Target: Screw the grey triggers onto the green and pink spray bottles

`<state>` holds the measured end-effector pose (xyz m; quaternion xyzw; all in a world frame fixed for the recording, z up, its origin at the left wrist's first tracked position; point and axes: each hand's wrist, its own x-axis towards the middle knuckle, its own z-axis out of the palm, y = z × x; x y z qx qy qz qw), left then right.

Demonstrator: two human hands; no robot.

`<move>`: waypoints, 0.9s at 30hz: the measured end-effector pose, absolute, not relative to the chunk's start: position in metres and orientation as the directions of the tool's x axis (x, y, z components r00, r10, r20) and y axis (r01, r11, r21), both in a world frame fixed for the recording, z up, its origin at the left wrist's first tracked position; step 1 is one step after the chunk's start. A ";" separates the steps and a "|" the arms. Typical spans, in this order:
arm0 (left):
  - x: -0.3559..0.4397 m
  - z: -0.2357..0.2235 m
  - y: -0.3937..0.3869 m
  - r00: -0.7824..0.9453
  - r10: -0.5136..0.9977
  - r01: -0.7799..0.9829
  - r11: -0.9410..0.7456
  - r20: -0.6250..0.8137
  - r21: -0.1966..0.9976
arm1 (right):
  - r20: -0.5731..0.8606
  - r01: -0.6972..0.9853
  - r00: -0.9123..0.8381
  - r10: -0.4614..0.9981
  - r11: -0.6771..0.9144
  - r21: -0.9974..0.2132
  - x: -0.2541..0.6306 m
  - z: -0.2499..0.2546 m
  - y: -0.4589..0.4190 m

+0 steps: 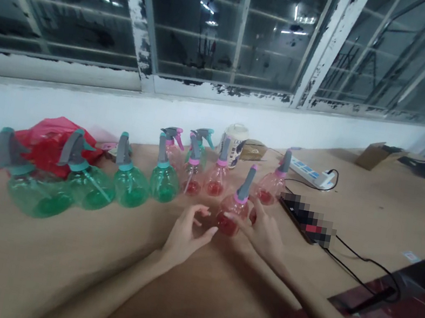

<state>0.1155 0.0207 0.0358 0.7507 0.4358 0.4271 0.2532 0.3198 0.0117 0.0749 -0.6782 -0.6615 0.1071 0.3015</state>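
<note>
My right hand (266,234) is closed on the body of a pink spray bottle (232,217) with a grey trigger head and red liquid, its thumb across the front. Just left of that bottle is my left hand (184,236), holding nothing, thumb and fingers apart and curved. Behind stand more pink bottles, one at the right (271,185), one in the middle (216,179) and one beside it (193,175). A row of green spray bottles (131,186) runs leftward, with the leftmost bottle (39,197) at its end.
A red plastic bag (51,139) lies behind the green bottles. Near the wall stand a paper cup (235,142) and two more spray bottles. To the right are a phone (303,219) with a cable, a white power strip (311,172) and a cardboard box (375,156).
</note>
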 end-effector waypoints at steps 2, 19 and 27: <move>0.120 0.048 0.013 0.278 0.838 0.393 -0.545 0.470 0.740 | 0.379 0.776 0.018 0.925 0.226 -0.589 0.311 0.065 -0.011; 0.126 0.118 -0.041 0.266 0.910 0.340 -0.396 0.317 0.853 | 0.248 0.139 -0.143 0.958 0.268 -0.953 0.242 0.036 -0.066; 0.131 0.115 -0.053 0.185 0.936 0.388 -0.349 0.299 0.853 | 0.275 0.041 -0.178 0.945 0.286 -0.957 0.242 0.031 -0.069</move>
